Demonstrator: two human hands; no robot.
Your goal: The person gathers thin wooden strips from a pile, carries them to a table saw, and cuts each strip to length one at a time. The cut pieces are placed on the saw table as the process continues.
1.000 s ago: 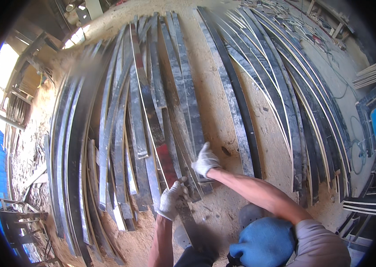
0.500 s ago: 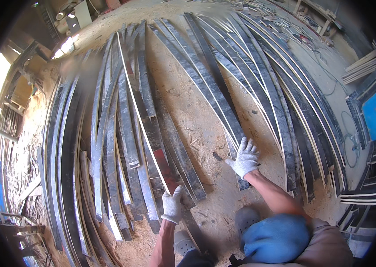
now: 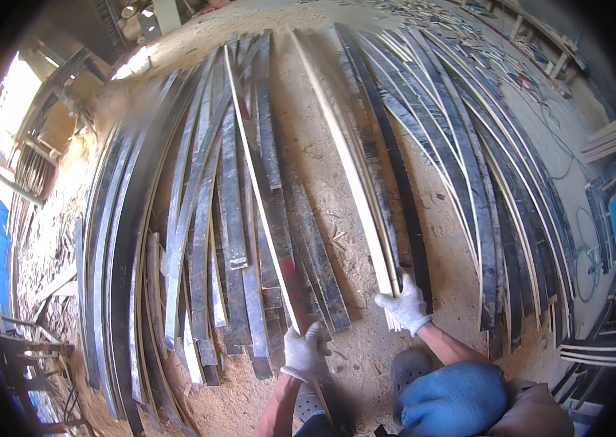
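Both my hands wear pale knitted gloves. My left hand is closed on the near end of a long black-faced wooden strip, which has a red patch by the glove and a pale edge. To its right, my right hand grips the near ends of some long wooden strips standing on edge, their pale sides showing; the fingers wrap around them. Just right of that hand a single black strip lies on the dusty ground.
Many dark strips lie fanned out on the left, some crossing. More strips spread on the right. Sawdust covers the floor. My shoes stand close by the strip ends. A dark stack with pale edges is at the right.
My right hand was spread over flat-lying strips; it has closed on their ends, and they now stand on edge, further left. My left hand still holds its strip. The view has shifted slightly.
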